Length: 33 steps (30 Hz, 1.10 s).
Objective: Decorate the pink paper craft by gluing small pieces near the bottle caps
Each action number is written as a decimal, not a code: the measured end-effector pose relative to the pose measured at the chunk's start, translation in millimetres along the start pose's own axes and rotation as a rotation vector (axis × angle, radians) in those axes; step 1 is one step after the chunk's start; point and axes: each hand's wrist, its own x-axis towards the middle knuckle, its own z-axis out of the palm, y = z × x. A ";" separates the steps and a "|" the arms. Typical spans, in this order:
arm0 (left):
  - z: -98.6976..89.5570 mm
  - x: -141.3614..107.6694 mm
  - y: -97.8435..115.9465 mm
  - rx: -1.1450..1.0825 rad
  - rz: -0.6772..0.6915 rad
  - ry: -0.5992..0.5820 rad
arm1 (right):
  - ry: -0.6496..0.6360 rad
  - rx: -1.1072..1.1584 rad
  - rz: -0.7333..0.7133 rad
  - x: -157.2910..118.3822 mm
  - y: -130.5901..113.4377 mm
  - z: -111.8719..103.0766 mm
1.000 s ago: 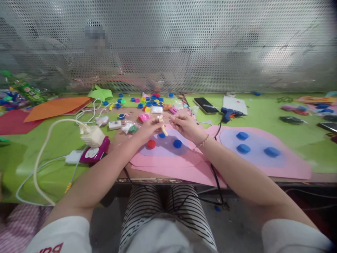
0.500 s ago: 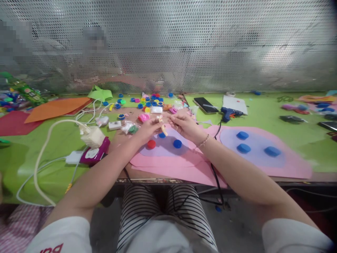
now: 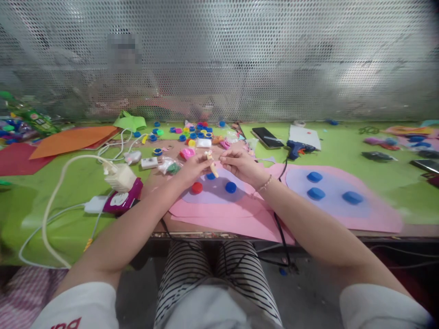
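Observation:
A small cream-coloured piece (image 3: 214,171) is pinched in my left hand (image 3: 198,167) above the paper. My right hand (image 3: 242,166), just to its right, has thumb and finger pressed together; anything between them is too small to make out. Under the hands lies a pink paper shape (image 3: 212,209) with a lilac oval (image 3: 219,196). On the oval are a red cap (image 3: 196,188), a blue cap (image 3: 231,187) and another blue cap (image 3: 210,176), partly hidden by my left hand.
Right: a second pink shape (image 3: 384,217) with three blue caps, a blue glue gun (image 3: 299,149), a black phone (image 3: 267,137). Left: a purple power strip (image 3: 125,201) with plugs, an orange sheet (image 3: 73,140). Behind the hands are scattered bottle caps (image 3: 193,135).
My right hand's fingertips have shifted very slightly toward the left hand. The whole view has also moved slightly; the cream piece stays in my left hand.

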 end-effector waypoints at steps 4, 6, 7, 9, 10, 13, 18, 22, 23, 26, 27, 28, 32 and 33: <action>1.8 -1.7 1.9 -0.001 -0.008 -0.007 | -0.018 0.021 0.040 1.5 0.5 0.3; 1.9 -2.0 2.0 -0.003 -0.005 -0.015 | 0.006 0.019 0.054 2.3 1.1 0.4; 1.8 -1.9 1.8 -0.004 -0.003 -0.013 | 0.022 0.014 0.056 2.5 1.3 0.4; 1.4 -1.4 1.2 -0.001 0.000 0.002 | 0.047 0.004 0.050 2.7 1.8 0.0; 1.3 -1.2 1.0 0.001 0.001 0.010 | 0.054 0.000 0.042 2.5 1.9 -0.3; 1.3 -0.9 0.8 -0.002 0.000 0.015 | 0.054 -0.009 0.026 1.7 1.9 -0.9; 1.1 -1.3 1.1 0.006 -0.001 -0.006 | 0.021 -0.023 -0.001 1.9 2.9 -1.6; 0.9 -1.9 0.9 0.022 0.015 -0.029 | 0.080 -0.036 -0.011 4.5 4.6 -3.8; 1.0 -1.9 0.8 0.022 0.015 -0.028 | 0.091 -0.038 -0.015 5.0 4.7 -4.3; 1.6 -1.8 0.7 0.013 0.011 -0.021 | 0.100 -0.046 -0.031 5.2 4.2 -4.4; 1.9 -1.8 0.7 0.010 0.010 -0.023 | 0.100 -0.050 -0.032 5.0 3.7 -4.0; 2.1 -1.9 0.8 0.009 0.009 -0.025 | 0.101 -0.054 -0.031 4.7 3.2 -3.5; 2.4 -3.1 1.6 0.017 0.004 -0.027 | 0.080 -0.061 -0.020 4.1 2.2 -2.1; 2.3 -3.5 1.9 0.021 0.005 -0.031 | 0.073 -0.063 -0.019 4.1 2.3 -2.0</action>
